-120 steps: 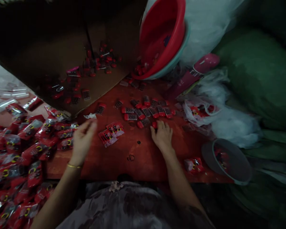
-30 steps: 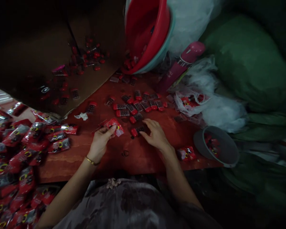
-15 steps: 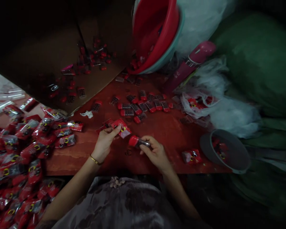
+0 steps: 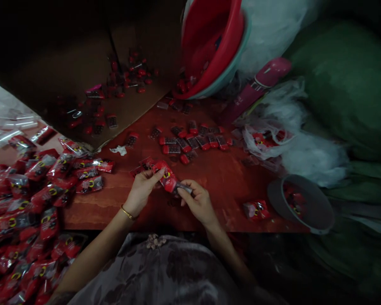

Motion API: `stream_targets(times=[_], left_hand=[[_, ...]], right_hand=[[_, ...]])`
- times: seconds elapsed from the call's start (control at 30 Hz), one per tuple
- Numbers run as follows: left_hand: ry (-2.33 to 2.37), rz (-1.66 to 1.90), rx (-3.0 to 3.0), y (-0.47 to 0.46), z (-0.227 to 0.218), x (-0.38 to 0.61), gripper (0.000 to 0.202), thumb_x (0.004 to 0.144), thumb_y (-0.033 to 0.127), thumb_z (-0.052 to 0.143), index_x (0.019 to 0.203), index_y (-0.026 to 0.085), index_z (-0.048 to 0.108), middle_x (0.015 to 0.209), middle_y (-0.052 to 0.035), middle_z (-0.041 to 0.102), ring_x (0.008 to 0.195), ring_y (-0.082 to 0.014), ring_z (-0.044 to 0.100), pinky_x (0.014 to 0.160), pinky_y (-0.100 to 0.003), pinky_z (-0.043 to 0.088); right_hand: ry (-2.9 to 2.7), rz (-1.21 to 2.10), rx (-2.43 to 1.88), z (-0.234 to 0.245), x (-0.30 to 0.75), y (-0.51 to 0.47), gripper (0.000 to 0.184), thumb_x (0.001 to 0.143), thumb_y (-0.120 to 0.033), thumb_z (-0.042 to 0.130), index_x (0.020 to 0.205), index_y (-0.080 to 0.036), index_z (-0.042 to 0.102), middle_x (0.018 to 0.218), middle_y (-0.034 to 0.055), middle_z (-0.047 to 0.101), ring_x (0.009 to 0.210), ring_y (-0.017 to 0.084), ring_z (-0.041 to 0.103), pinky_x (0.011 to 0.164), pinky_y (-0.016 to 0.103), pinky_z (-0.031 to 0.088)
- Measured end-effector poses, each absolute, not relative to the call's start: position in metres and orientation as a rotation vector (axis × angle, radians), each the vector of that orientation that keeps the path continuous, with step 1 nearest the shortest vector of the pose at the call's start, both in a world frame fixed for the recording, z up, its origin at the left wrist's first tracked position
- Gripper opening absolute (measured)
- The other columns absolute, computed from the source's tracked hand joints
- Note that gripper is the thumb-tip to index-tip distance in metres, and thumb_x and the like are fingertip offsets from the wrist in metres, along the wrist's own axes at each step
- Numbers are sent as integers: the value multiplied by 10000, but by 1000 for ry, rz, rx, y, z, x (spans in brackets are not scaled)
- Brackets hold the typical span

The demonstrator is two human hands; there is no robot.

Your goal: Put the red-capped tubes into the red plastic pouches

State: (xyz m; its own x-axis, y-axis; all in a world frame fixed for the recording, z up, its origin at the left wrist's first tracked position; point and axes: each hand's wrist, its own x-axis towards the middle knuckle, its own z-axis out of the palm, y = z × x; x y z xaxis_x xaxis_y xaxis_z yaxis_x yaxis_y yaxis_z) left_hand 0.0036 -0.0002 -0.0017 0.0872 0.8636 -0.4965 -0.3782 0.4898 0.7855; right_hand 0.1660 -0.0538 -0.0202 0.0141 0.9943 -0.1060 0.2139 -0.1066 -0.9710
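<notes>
My left hand (image 4: 141,190), a gold bangle on its wrist, is closed and pinches a red printed plastic packet (image 4: 164,171) by its upper edge. The fingers of my right hand (image 4: 199,204) are wrapped round a small clear container with a red cap (image 4: 181,187). Its capped end overlaps the packet's lower right end; how far it lies inside I cannot make out. Beside my left fingers lie some flat red packets (image 4: 144,163). Beyond both hands, several similar red-capped containers (image 4: 193,141) are grouped on the reddish table (image 4: 222,182).
A heap of filled red packets (image 4: 28,199) covers the left side. Behind stands an open cardboard box (image 4: 139,103) with containers inside. A tilted red basin (image 4: 235,46), a pink bottle (image 4: 257,87), plastic bags (image 4: 269,140) and a grey bucket (image 4: 276,197) line the right, near one filled packet (image 4: 256,209).
My right hand has moved left, bringing the container's red end from apart to the packet's lower end. My left hand keeps its pinch on the packet. The whole view has shifted slightly.
</notes>
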Motion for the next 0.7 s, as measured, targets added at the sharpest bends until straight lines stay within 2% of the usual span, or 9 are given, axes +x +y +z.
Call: stream_targets(times=[0.1, 0.3, 0.53, 0.7], left_hand=[[1130, 1012, 559, -1, -4, 5, 416, 479, 444, 829, 723, 129, 710, 677, -30, 690, 556, -111, 583, 577, -238, 470], [1067, 1046, 667, -6, -10, 8, 357, 491, 358, 843, 751, 146, 721, 732, -24, 710, 644, -128, 603, 689, -260, 476], [1047, 1101, 509, -13, -16, 21, 362, 488, 384, 846, 730, 150, 711, 694, -13, 695, 607, -96, 580, 651, -227, 459], [1017, 1089, 512, -16, -21, 24, 350, 538, 389, 824, 755, 141, 708, 712, -20, 691, 605, -96, 571, 622, -219, 445]], right_hand=[[-1217, 1198, -1448, -20, 162, -53, 253, 800, -431, 571, 847, -183, 573, 585, -16, 636, 408, 90, 522, 443, 205, 420], [-1186, 1148, -1428, -21, 155, -50, 231, 810, -418, 568, 866, -194, 562, 628, -11, 651, 425, 91, 532, 441, 207, 432], [-1076, 1020, -1450, -30, 132, -48, 221, 853, -418, 509, 891, -201, 522, 612, -48, 587, 382, 67, 489, 407, 187, 409], [-1099, 1072, -1444, -32, 131, -45, 254, 873, -451, 476, 918, -202, 508, 628, -51, 574, 358, 54, 448, 356, 173, 359]])
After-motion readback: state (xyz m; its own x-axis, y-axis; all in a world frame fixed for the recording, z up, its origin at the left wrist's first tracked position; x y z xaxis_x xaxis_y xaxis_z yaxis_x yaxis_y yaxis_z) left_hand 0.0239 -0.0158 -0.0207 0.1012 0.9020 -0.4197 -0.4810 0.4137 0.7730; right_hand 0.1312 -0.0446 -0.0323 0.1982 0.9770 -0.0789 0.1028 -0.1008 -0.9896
